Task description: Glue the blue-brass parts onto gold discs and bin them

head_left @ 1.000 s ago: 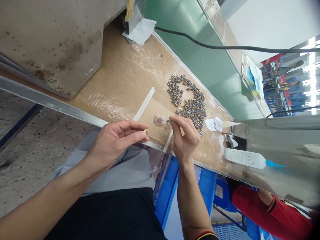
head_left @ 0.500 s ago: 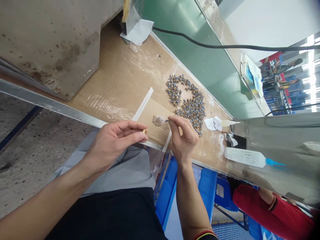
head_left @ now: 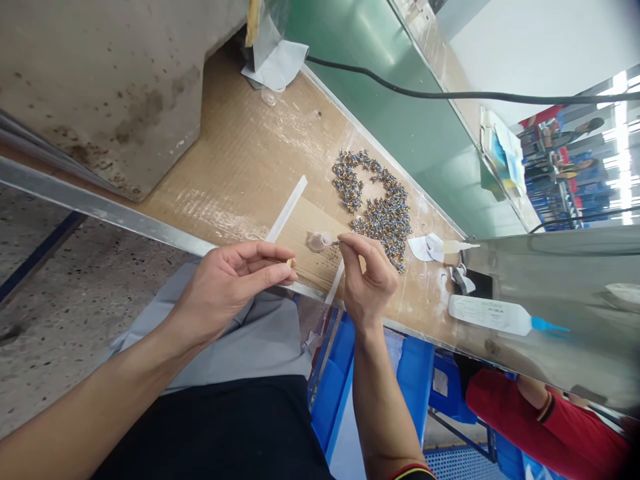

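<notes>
My left hand (head_left: 243, 279) is closed in a pinch on a small yellow piece (head_left: 289, 263), whose tip shows between thumb and fingers at the bench's front edge. To its right, my right hand (head_left: 369, 275) pinches a small dark part (head_left: 335, 243) by its end. The part points left, with its tip at the rim of a small clear cup (head_left: 317, 241); whether they touch I cannot tell. Behind that hand spreads a pile of small blue-and-brass metal parts (head_left: 386, 217) on the brown cardboard. What kind of piece either hand holds is too small to name.
A white bottle with a blue nozzle (head_left: 493, 315) lies at the right, near a smaller pale nozzle bottle (head_left: 454, 246) on white paper. A stained grey housing (head_left: 100, 87) stands at the left. A black cable (head_left: 400, 88) crosses the back. A person in red (head_left: 520, 407) sits at lower right.
Almost nothing differs. My right hand has shifted very slightly right with the small part; my left hand keeps its pinch in the same place.
</notes>
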